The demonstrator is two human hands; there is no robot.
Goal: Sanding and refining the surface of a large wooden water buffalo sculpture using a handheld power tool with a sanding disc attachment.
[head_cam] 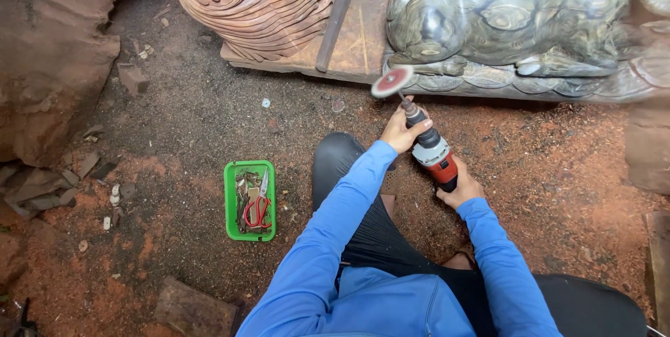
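Head view shows your left hand [399, 130] gripping the nose and your right hand [458, 188] closed on the rear of the red grinder [430, 150], its long axis pointing to eleven o'clock, red disc [391, 81] just beside the dark carving [516, 23].

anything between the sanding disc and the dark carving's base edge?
Nothing visible. The sanding disc sits right at the dark carving base, no object between. Left hand and right hand hold the power tool.
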